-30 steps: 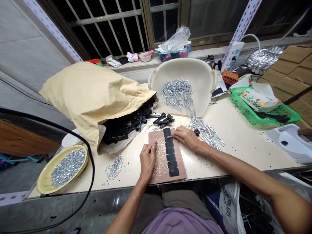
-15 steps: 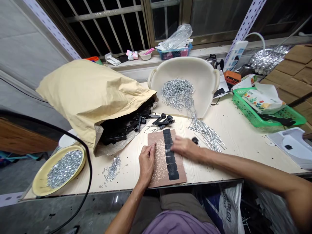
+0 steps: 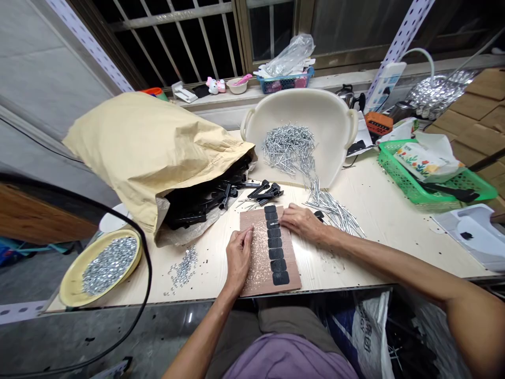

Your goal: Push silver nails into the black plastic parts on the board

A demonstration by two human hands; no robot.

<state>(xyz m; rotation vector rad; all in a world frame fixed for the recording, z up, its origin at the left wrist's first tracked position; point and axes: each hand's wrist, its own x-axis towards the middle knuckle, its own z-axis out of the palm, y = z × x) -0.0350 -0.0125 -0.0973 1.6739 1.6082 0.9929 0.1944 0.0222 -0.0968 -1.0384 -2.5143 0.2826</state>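
A brown board (image 3: 291, 263) lies at the table's front edge, with a column of black rounded pads (image 3: 277, 252) and many pale specks on its surface. My right hand (image 3: 302, 221) is closed at the board's right edge, fingertips by the upper pads. A thin silvery metal piece (image 3: 273, 224) sticks out from those fingertips over one pad. Over the board's left side, my left hand (image 3: 239, 258) is pinched; whatever its fingertips hold is hidden. Just beyond the right wrist lies a heap of metal pins (image 3: 335, 210), with a small black piece (image 3: 319, 216) beside it.
A white basin (image 3: 331, 137) with more pins leans at the back. Black plastic parts spill from a tan sack (image 3: 158, 142). On the left are a yellow bowl (image 3: 69, 284) and loose small shiny pieces (image 3: 183, 268). A green basket (image 3: 428, 197) stands right; a black cable (image 3: 148, 268) arches left.
My right hand has moved up along the column of pads, the silvery piece moving with it. My left hand keeps its pinch at about the same place. The view has shifted slightly.
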